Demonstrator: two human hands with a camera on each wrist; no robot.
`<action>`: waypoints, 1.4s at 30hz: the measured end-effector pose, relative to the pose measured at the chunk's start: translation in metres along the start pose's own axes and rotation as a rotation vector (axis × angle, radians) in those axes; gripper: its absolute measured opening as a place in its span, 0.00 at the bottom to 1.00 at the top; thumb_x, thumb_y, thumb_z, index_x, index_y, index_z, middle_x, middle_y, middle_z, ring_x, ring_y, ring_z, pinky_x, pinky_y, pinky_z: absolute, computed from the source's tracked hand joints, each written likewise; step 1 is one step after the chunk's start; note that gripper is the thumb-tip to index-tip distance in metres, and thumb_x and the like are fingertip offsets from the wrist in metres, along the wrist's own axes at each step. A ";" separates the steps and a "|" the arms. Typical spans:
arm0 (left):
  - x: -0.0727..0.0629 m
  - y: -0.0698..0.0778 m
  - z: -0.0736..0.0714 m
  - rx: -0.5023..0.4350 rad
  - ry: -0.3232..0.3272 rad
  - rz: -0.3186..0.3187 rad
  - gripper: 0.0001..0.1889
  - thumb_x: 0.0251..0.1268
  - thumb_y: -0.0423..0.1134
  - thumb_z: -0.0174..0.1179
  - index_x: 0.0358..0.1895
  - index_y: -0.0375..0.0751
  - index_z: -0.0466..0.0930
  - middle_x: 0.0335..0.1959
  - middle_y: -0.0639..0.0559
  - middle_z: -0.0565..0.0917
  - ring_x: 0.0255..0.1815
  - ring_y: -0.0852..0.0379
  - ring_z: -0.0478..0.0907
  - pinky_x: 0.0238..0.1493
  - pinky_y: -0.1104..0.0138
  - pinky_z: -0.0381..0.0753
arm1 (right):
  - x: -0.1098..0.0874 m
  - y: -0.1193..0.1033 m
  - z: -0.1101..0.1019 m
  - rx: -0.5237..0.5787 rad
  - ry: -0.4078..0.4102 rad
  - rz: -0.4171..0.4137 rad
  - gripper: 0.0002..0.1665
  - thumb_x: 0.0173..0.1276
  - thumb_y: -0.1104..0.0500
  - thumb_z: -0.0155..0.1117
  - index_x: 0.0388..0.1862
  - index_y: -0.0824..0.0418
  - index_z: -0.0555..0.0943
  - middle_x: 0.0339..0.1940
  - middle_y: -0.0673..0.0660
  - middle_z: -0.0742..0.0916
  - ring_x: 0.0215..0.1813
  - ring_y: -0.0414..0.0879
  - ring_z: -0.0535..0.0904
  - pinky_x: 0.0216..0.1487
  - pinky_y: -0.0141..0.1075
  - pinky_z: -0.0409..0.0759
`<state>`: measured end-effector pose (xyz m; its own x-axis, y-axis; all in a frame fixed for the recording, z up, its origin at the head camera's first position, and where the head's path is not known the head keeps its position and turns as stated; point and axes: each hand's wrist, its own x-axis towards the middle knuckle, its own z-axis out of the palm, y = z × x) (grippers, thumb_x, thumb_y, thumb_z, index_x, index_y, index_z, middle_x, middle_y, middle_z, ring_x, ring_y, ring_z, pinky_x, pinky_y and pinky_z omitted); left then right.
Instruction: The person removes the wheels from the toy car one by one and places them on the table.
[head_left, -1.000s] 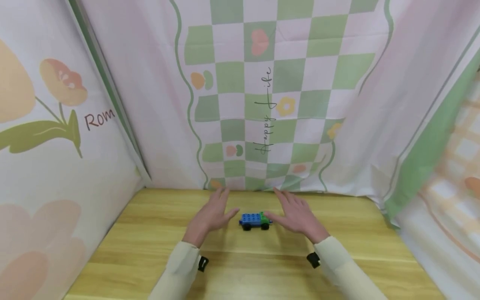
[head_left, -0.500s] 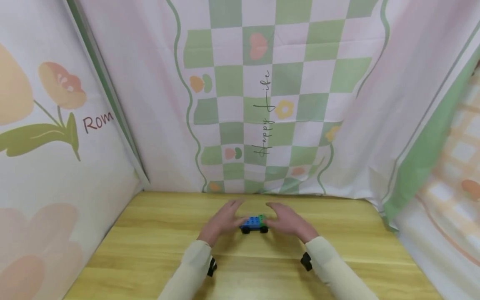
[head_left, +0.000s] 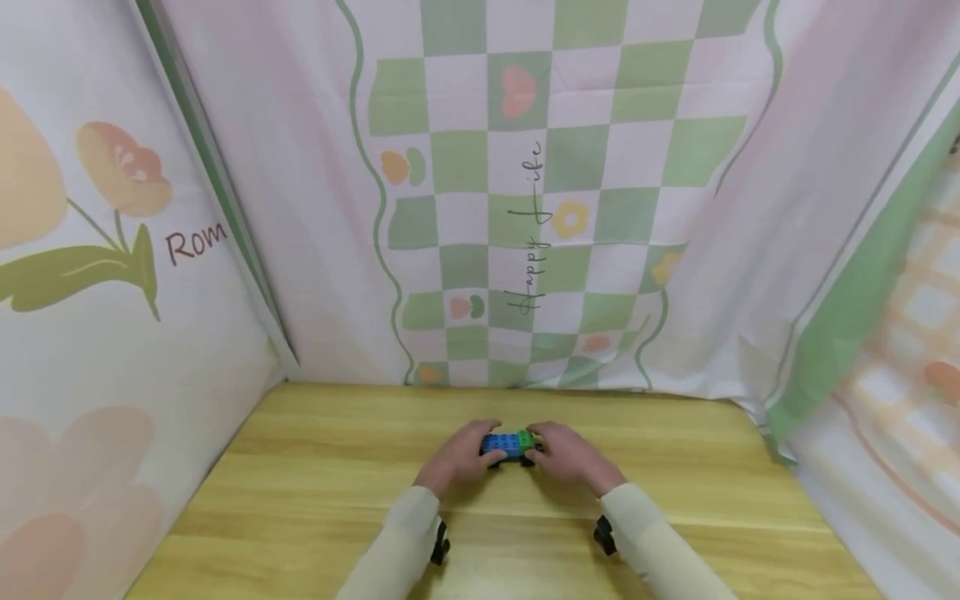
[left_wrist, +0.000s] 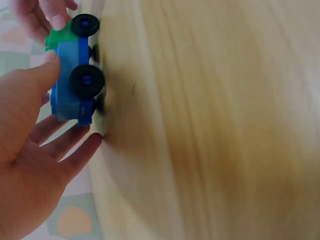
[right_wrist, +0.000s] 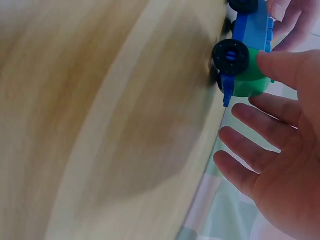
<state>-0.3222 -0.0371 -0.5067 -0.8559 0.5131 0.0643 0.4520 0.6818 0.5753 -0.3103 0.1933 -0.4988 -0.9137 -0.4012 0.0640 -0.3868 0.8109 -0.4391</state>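
A small toy car [head_left: 502, 442] made of building blocks stands on the wooden table, with a studded blue block at its left end and a green block at its right. My left hand [head_left: 459, 457] pinches the blue end, thumb on the near side and index finger behind. At the green block [right_wrist: 254, 80], my right hand [head_left: 568, 454] does likewise with thumb and index finger. Its other fingers [right_wrist: 250, 155] are spread loosely beyond the car's end. Black wheels [left_wrist: 87, 81] with blue hubs show in both wrist views. The far side of the car is mostly hidden.
The wooden table [head_left: 337, 483] runs back to a hanging cloth [head_left: 465, 217] with green and white checks. A flowered cloth [head_left: 90, 350] borders the left side, and another cloth [head_left: 900, 375] hangs at the right. Each wrist carries a small black camera [head_left: 604, 535].
Both hands have moved inward from either side of the car and taken hold of its two ends. The car stays at about the same spot on the table.
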 end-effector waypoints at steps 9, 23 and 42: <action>0.003 0.005 0.007 0.032 0.027 -0.045 0.23 0.76 0.45 0.59 0.67 0.37 0.74 0.61 0.42 0.80 0.61 0.47 0.78 0.66 0.53 0.77 | -0.002 -0.003 0.002 0.027 0.025 0.017 0.25 0.74 0.57 0.65 0.64 0.69 0.77 0.60 0.66 0.84 0.62 0.61 0.80 0.65 0.56 0.78; 0.012 0.023 -0.017 -0.003 0.061 0.000 0.21 0.79 0.43 0.54 0.66 0.34 0.73 0.61 0.40 0.78 0.59 0.48 0.77 0.63 0.54 0.78 | -0.002 -0.010 -0.026 0.075 0.135 -0.003 0.25 0.77 0.53 0.61 0.66 0.65 0.75 0.63 0.64 0.80 0.63 0.60 0.77 0.63 0.56 0.78; -0.012 0.077 -0.064 0.067 0.096 0.175 0.36 0.70 0.50 0.66 0.76 0.48 0.62 0.66 0.48 0.77 0.58 0.53 0.79 0.57 0.61 0.82 | -0.024 -0.045 -0.078 0.413 0.212 -0.091 0.22 0.76 0.51 0.63 0.61 0.61 0.79 0.52 0.62 0.83 0.38 0.45 0.81 0.34 0.34 0.83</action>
<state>-0.2934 -0.0234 -0.4111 -0.7816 0.5769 0.2373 0.6086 0.6215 0.4933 -0.2808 0.1995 -0.4108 -0.9003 -0.3318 0.2817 -0.4239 0.5217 -0.7403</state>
